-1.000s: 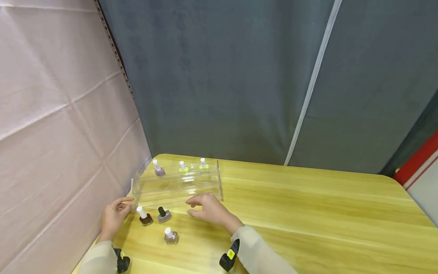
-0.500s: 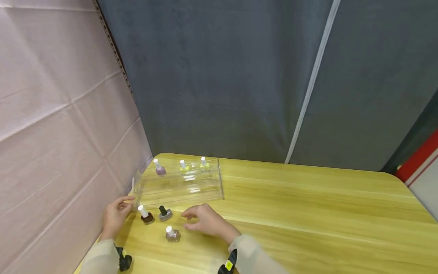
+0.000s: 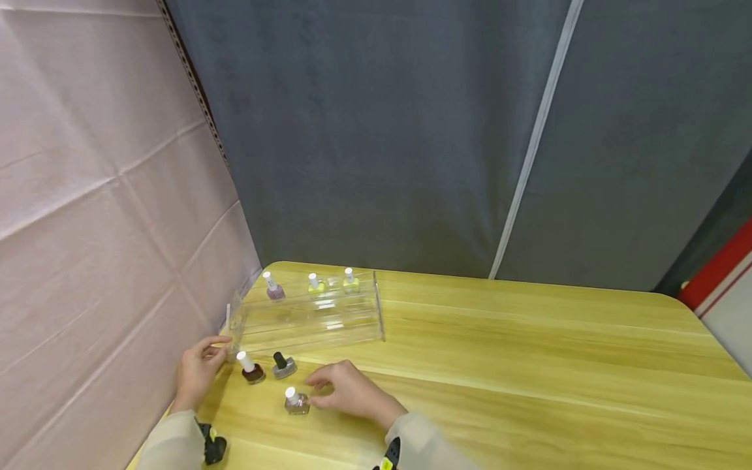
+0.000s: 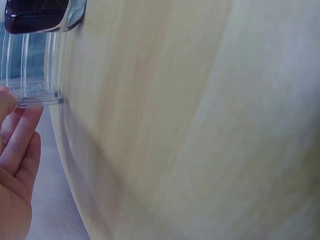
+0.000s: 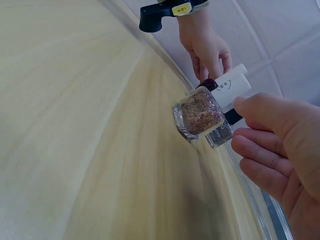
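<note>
My left hand holds the left front corner of a clear acrylic tiered rack, thumb and fingers at its edge. Beside a glittery pinkish nail polish bottle with a white cap, my right hand has its thumb close to the cap and its fingers apart from it. That glitter bottle stands upright on the table. Behind it are a dark red nail polish with a white cap and a grey glitter one with a black cap, tilted.
On the rack's back tier stand a purple nail polish and two yellow ones, one at the middle and one at the right. A pink cloth wall borders the wooden table at left; a grey curtain hangs behind.
My right hand has drawn back from the rack's front edge, toward me and a little left, to the glitter bottle. The left hand stays at the rack's corner.
</note>
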A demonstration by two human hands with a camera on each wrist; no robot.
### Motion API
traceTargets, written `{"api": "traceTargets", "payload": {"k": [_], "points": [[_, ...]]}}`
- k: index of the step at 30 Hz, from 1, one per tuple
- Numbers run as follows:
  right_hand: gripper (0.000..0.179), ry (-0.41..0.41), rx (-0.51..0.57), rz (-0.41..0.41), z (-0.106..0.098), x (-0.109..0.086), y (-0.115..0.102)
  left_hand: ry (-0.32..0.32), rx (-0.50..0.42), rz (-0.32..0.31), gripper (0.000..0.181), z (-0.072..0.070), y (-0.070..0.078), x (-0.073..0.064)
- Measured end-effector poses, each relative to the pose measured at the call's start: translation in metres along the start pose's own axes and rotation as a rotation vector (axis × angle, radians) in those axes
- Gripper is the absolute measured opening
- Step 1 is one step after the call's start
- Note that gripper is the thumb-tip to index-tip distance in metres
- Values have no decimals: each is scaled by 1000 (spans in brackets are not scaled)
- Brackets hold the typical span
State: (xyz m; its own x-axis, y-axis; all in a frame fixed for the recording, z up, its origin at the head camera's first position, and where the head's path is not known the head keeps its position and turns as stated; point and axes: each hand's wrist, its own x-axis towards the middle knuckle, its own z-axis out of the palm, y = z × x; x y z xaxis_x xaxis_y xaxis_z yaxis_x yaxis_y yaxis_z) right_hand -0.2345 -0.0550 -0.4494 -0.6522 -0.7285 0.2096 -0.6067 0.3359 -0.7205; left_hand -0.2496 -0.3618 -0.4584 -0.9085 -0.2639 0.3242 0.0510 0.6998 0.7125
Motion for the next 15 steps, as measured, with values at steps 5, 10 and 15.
{"api": "traceTargets", "payload": {"k": [5,10,15], "points": [[28,-5,-12,-29,5,2,-1,7,24,-6,17,0,-2,1],[28,-7,-17,-14,9,3,-2,4,28,-24,18,0,-3,0],[29,-14,-15,-13,12,4,0,6,-1,-16,18,1,-1,0]]}}
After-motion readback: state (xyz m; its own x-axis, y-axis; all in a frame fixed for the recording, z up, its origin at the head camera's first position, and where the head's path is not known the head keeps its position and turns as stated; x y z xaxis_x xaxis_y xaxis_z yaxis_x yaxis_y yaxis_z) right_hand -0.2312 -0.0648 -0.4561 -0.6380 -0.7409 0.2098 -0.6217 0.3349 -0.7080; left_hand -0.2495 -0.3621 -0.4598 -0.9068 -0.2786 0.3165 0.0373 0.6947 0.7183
